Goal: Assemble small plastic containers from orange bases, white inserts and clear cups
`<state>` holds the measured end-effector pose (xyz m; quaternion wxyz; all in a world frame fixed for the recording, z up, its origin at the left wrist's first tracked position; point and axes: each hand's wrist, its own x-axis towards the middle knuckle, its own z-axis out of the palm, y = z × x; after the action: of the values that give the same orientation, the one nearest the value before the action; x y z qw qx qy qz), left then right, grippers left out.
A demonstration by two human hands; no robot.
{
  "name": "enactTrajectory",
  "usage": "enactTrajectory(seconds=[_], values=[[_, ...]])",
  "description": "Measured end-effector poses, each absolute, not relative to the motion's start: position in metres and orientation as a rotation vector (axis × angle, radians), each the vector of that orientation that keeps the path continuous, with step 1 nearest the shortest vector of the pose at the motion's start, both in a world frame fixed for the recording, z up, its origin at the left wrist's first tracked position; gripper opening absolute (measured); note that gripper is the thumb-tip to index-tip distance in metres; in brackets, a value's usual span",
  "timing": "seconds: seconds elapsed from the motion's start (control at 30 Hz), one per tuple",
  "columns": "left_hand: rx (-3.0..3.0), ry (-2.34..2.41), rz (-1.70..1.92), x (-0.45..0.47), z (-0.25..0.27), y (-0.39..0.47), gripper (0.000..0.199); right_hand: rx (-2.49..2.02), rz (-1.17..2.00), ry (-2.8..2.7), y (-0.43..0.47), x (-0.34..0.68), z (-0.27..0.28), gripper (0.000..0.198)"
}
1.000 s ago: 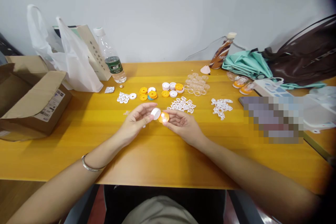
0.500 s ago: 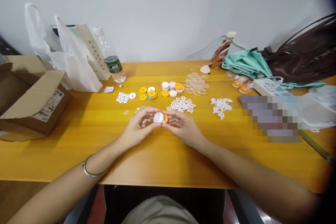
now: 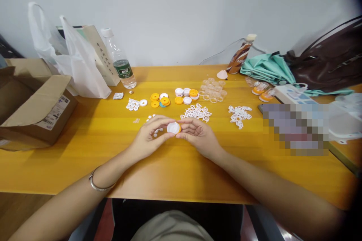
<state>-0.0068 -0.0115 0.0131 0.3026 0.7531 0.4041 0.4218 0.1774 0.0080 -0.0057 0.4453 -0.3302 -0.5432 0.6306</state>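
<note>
My left hand pinches a round white plastic disc between thumb and fingertips. From the other side my right hand grips an orange plastic disc, mostly hidden behind the white one. The two discs touch face to face, held just above the table. Small white round pieces lie behind my left fingers and are partly covered by them. Beyond my right hand is a pile of white leaf-shaped cut-out pieces. Orange and white discs lie in groups farther back.
Clear plastic rings sit behind the discs, and a second white cut-out pile lies to the right. A water bottle, an open cardboard box and a plastic bag stand left. A brown drink bottle stands back right.
The white and orange discs have come together between my hands; a gap showed between them before. The white face has turned more toward me. Both hands stay in nearly the same place.
</note>
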Motion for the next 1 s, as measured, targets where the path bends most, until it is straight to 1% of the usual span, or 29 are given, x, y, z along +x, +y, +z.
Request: enactTrajectory(seconds=[0.17,0.3,0.47,0.9,1.0], values=[[1.922,1.016,1.117,-0.0088,0.0119,-0.0093,0.03,-0.836,1.61,-1.315,0.0087,0.1774,-0.0031,0.032],[1.844,0.959,1.031,-0.0117,0.0125,-0.0073,0.027,-0.849,1.674,-1.285,0.0097,0.1785,-0.0052,0.028],[1.896,0.95,0.951,-0.0155,0.0147,-0.0069,0.027,-0.812,1.742,-1.261,0.0113,0.179,-0.0099,0.026],[1.958,1.004,0.956,-0.0165,0.0123,-0.0086,0.028,-0.812,1.72,-1.299,0.0096,0.1782,-0.0079,0.026],[1.949,0.995,0.967,-0.016,0.0134,-0.0096,0.027,-0.798,1.748,-1.294,0.0084,0.1778,-0.0046,0.031]])
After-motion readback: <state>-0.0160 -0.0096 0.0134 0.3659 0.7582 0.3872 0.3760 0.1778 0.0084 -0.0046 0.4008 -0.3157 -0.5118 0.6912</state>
